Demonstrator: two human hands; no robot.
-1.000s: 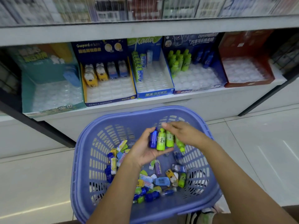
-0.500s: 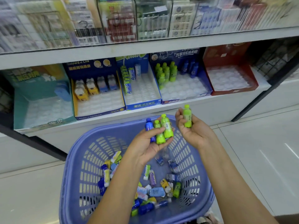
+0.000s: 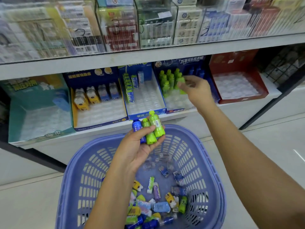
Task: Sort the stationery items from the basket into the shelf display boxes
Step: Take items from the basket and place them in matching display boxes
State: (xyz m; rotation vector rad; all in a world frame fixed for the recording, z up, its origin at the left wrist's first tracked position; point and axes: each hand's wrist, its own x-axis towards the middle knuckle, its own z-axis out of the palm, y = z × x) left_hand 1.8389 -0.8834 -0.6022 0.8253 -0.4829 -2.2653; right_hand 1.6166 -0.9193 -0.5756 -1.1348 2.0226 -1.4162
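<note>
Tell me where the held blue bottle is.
Head view, centre: the blue bottle sits in the left hand, leftmost beside two green bottles, above the basket's far rim.

A white shelf board (image 3: 148,58) runs above the right hand (image 3: 196,91), carrying clear cases (image 3: 156,25) of blurred packaged goods. Right of that hand a wire grid (image 3: 287,63) stands at the shelf's end, and a black bar (image 3: 272,100) slants down to the pale floor (image 3: 264,146), which shows a bright glint (image 3: 298,154). Left of the left hand (image 3: 138,149) a second bar (image 3: 33,156) crosses the white base (image 3: 24,171).
</note>
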